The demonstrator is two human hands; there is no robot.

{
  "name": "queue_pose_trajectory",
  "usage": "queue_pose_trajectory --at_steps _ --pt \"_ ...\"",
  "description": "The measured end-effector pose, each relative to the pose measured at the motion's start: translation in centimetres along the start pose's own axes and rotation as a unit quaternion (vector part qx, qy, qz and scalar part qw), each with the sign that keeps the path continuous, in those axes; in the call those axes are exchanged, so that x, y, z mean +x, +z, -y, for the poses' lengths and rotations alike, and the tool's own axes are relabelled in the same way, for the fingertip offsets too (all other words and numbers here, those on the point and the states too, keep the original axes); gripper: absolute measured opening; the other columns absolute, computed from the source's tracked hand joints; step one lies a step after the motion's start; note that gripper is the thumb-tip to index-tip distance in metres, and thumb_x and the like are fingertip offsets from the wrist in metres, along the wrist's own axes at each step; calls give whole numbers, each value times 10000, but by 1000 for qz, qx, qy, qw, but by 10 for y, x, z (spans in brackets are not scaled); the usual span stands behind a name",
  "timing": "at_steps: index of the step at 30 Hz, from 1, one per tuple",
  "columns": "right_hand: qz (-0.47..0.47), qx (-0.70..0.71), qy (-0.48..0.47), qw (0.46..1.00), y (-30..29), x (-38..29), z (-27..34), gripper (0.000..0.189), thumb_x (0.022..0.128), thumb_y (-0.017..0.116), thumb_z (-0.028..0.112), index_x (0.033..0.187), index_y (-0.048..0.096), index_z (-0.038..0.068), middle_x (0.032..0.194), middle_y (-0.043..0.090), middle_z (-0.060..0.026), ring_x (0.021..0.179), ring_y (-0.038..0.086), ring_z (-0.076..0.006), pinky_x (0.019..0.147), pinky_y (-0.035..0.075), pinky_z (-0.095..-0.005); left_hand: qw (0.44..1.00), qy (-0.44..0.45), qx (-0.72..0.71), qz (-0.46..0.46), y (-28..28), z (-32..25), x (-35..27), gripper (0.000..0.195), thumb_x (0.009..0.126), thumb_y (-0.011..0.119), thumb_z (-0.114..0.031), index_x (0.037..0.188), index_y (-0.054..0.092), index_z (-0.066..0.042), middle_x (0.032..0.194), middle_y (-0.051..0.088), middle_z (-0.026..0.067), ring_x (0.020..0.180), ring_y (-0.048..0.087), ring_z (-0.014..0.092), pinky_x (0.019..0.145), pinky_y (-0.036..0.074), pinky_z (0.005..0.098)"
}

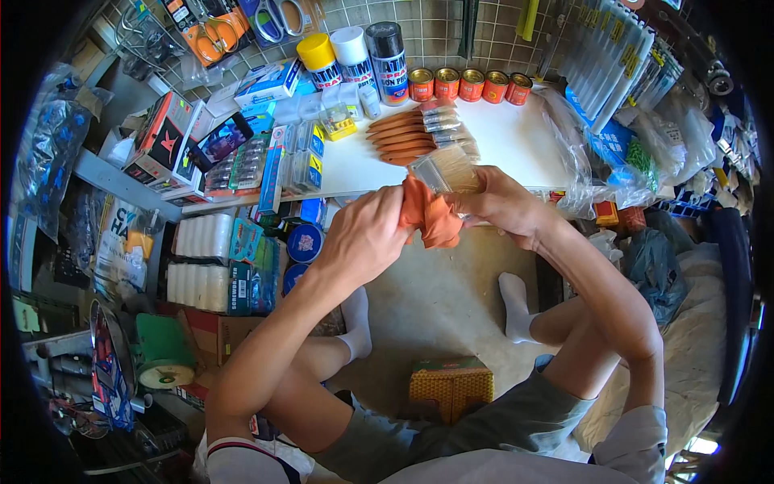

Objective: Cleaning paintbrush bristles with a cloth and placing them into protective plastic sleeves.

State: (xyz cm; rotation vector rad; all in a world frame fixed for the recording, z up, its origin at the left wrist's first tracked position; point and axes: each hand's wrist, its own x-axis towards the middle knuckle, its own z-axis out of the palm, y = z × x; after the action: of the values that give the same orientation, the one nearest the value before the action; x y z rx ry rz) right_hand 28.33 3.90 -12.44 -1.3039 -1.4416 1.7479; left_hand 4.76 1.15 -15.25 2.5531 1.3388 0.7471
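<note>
Over the front edge of a white shelf [514, 154], my left hand [369, 233] grips an orange cloth [432, 218] bunched around the lower part of a flat paintbrush [441, 169]. The brush has a metal ferrule and pale bristles. My right hand [499, 202] holds the bristle side and touches the cloth; its fingertips are partly hidden. Behind them, several paintbrushes with brown wooden handles [402, 136] lie in a stacked row, bristles to the right. Small orange-red tins [471, 85] and three spray paint cans [387, 63] stand along the back.
Boxes [172, 142], a smartphone [224, 142] and packs of small hardware crowd the shelf's left. Clear plastic bags [568, 157] hang over its right end. A yellow woven-pattern box [452, 387] sits on the floor between the legs; a green scale [163, 351] stands lower left.
</note>
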Motion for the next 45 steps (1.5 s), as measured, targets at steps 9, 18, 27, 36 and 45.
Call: queue_pose_trajectory --at_steps 9,18,27,36,45 --pt "6 -159 -191 969 1 0 -3 290 907 660 22 1195 643 -10 942 723 -71 856 650 -105 765 536 -321 937 -108 -327 58 -24 -9 4 318 966 640 -131 1226 610 49 1096 706 124 1014 636 124 913 515 333" --pt "-20 -134 -137 981 -24 -2 2 307 918 697 92 1203 649 -10 979 734 -84 882 643 -118 821 534 -326 963 -90 -250 50 -5 -17 25 299 951 632 -49 1227 587 58 1079 709 109 1016 644 129 911 515 326" --pt "36 -46 -175 983 -19 -3 -4 282 925 668 68 1193 633 -13 963 706 -40 877 608 -87 801 521 -311 915 -171 -364 31 -4 -6 24 249 988 634 -161 1068 659 73 951 721 66 864 620 82 783 507 300" --pt "2 -29 -155 987 -30 6 -5 321 957 701 135 1242 642 0 1037 705 -31 929 609 -101 852 505 -294 935 -112 -334 39 -17 -7 27 262 975 628 -120 1163 630 61 1029 710 79 959 634 124 889 515 320" --pt "67 -45 -199 977 -47 2 -2 363 956 743 211 1246 657 9 1091 721 -31 975 631 -103 894 503 -311 676 -322 -640 172 -19 14 1 536 1015 562 -313 1448 463 -13 1345 587 100 1230 577 200 1045 458 347"
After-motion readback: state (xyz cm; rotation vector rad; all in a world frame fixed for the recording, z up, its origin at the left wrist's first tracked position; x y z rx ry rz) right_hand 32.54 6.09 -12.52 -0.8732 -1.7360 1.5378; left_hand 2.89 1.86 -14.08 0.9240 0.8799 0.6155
